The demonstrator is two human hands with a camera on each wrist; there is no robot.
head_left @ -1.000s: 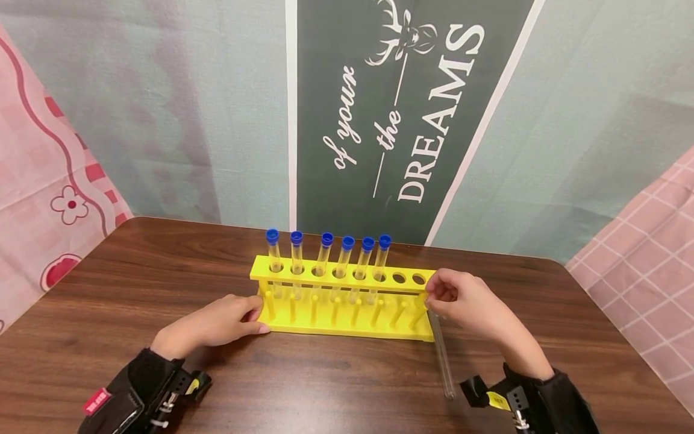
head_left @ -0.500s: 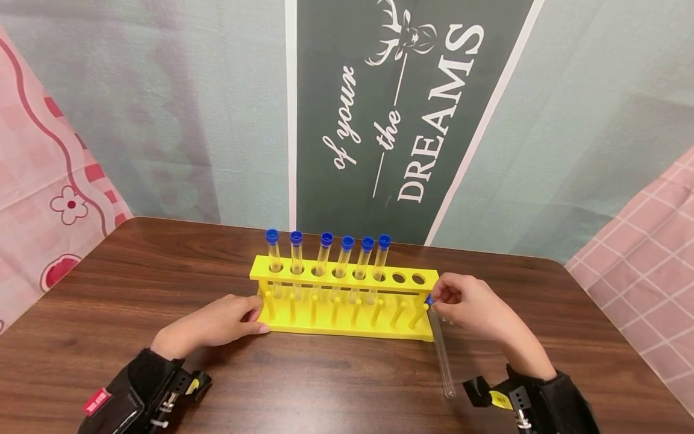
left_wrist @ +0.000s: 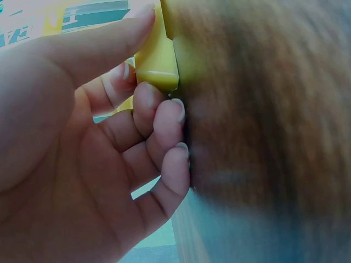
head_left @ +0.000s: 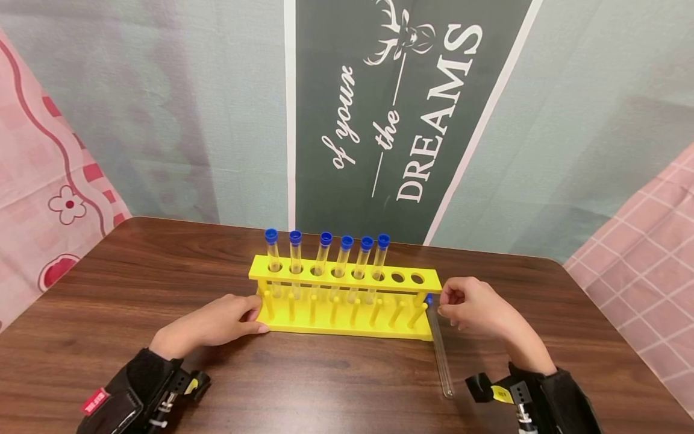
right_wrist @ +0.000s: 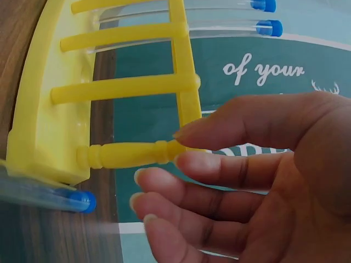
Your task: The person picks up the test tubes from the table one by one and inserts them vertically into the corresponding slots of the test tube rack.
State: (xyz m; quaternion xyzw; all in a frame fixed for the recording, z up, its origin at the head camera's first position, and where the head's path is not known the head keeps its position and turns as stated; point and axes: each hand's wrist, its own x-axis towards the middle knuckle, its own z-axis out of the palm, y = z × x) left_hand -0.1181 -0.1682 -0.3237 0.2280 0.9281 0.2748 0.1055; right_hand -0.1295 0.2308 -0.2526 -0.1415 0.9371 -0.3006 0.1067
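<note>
A yellow test tube rack stands on the table. Several clear test tubes with blue caps lean in its holes; the two rightmost holes hold none. My left hand grips the left end of the rack's base, the thumb on top in the left wrist view. Beside the rack's right end is my right hand, its fingers loosely bent with nothing seen between them. Thumb and forefinger overlap the rack's top corner in the right wrist view; contact cannot be told. Another blue-capped tube lies along that end.
The dark wooden table extends on both sides of the rack and in front of it. Behind it hangs a grey-green cloth with white lettering. Pink cloths hang at left and right.
My right hand has drawn back to the right from the rack's end, uncovering the top corner and the lying tube's blue cap. The left hand keeps its place.
</note>
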